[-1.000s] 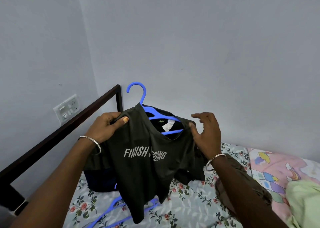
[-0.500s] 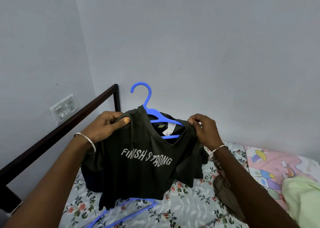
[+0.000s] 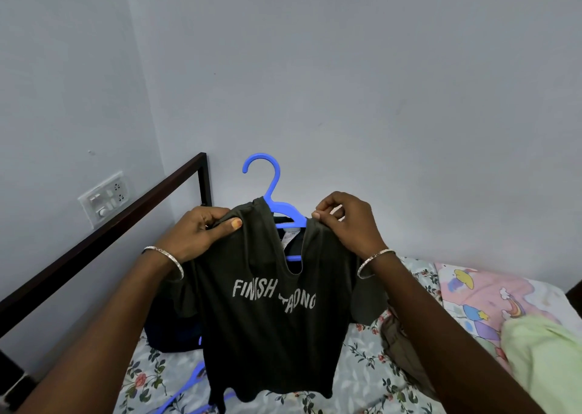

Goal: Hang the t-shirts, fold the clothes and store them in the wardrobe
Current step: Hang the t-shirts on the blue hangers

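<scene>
A dark olive t-shirt [image 3: 271, 328] with pale "FINISH STRONG" lettering hangs in the air on a blue plastic hanger [image 3: 274, 190], whose hook rises above the collar. My left hand [image 3: 201, 234] grips the shirt's left shoulder, thumb on the front. My right hand [image 3: 346, 221] pinches the right shoulder beside the neckline. The hanger's lower bar shows through the neck opening. The shirt's hem hangs just above the bed.
A floral bedsheet [image 3: 362, 372] lies below, with another blue hanger [image 3: 185, 388], a dark garment [image 3: 170, 328] at left, a brown garment [image 3: 400, 350] and a pale green cloth [image 3: 541, 357] at right. A pink cartoon pillow [image 3: 478, 291], a dark bed rail [image 3: 104, 228] and a wall switchboard [image 3: 104, 198] are near.
My right hand closed onto the shirt's right shoulder and both hands drew the shoulders inward and upward on the hanger. The shirt now hangs straighter and higher.
</scene>
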